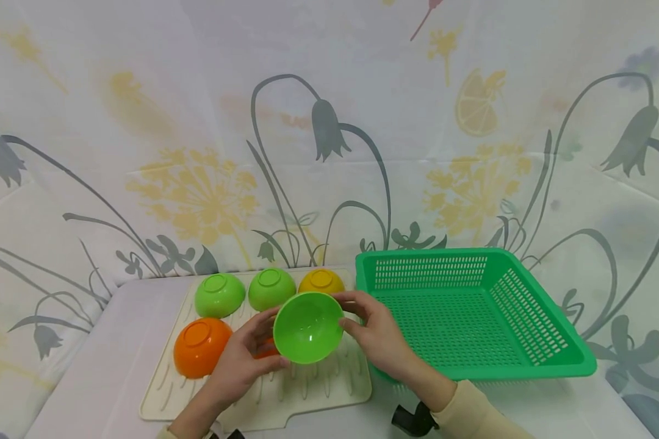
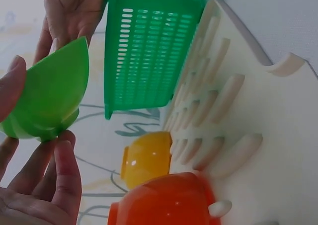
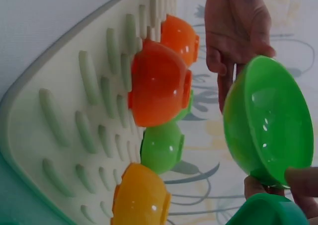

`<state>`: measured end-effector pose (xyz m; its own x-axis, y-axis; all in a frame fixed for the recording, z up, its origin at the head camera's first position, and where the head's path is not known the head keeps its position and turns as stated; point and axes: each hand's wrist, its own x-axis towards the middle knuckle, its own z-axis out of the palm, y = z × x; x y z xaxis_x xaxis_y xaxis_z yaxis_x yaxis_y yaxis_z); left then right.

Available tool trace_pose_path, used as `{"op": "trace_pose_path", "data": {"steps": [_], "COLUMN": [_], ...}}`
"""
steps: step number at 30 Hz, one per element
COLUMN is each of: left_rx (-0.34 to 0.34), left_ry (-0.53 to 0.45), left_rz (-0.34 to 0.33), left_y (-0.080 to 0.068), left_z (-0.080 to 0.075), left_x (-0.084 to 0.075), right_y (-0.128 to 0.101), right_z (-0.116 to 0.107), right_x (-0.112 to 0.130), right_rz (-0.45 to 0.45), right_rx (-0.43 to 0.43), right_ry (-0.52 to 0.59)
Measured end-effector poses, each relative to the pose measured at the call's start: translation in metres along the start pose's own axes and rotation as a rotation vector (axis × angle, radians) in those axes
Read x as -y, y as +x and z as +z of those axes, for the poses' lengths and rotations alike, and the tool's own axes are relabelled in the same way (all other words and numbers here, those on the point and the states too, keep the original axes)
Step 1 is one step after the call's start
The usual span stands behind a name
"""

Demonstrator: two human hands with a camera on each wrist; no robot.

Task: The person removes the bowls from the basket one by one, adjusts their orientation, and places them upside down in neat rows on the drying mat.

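You hold a green bowl [image 1: 308,327] between both hands above the right half of the cream drying mat [image 1: 318,390], its opening tilted toward you. Your left hand [image 1: 247,360] grips its lower left rim; your right hand [image 1: 376,335] pinches its right rim. Five bowls sit upside down on the mat, one mostly hidden. A green basket [image 1: 527,360] stands just beside the mat's right edge.

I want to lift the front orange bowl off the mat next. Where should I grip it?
The orange bowl sits upside down on the mat, foot ring up. Probably best to come from above, fingers spread around its domed sides just above the rim; the left side is free, with no bowl there.
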<state>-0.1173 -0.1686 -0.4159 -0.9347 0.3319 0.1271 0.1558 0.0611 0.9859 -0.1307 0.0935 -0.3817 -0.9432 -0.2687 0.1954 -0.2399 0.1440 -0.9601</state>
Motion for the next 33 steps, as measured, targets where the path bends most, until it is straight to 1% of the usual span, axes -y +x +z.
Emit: {"op": "trace_pose_path", "data": {"steps": [3,7,10,13,21,27,30,33], "left_rx": [-0.022,-0.044,-0.048,-0.052,-0.077,-0.067,-0.058,-0.040], "left_ry": [-0.003,0.022,0.056,0.110,0.319,0.496,0.559,0.614], "left_rz": [0.000,0.010,0.043,0.073,0.181,0.288,0.337,0.399], "left_y": [-0.001,-0.003,-0.004,-0.005,-0.006,-0.006,-0.006,-0.006], "left_z": [-0.001,-0.003,-0.005,-0.006,-0.009,-0.008,-0.006,-0.003], "left_x": [0.000,0.000,0.000,-0.002,-0.006,-0.007,-0.008,-0.009], "right_y": [0.000,-0.001,-0.002,-0.002,-0.003,-0.003,-0.002,-0.001], "right_z": [-0.001,-0.002,-0.002,-0.002,-0.004,-0.004,-0.004,-0.002], "right_x": [0.001,0.003,0.004,0.004,0.005,0.009,0.011,0.013], "right_rz": [0.013,0.025,0.037,0.048,0.092,0.117,0.132,0.148], "right_rx": [0.044,0.095,0.111,0.120,0.135,0.154,0.156,0.144], "right_ry": [0.010,-0.011,-0.038,-0.052,-0.041,-0.122,-0.153,-0.175]}}
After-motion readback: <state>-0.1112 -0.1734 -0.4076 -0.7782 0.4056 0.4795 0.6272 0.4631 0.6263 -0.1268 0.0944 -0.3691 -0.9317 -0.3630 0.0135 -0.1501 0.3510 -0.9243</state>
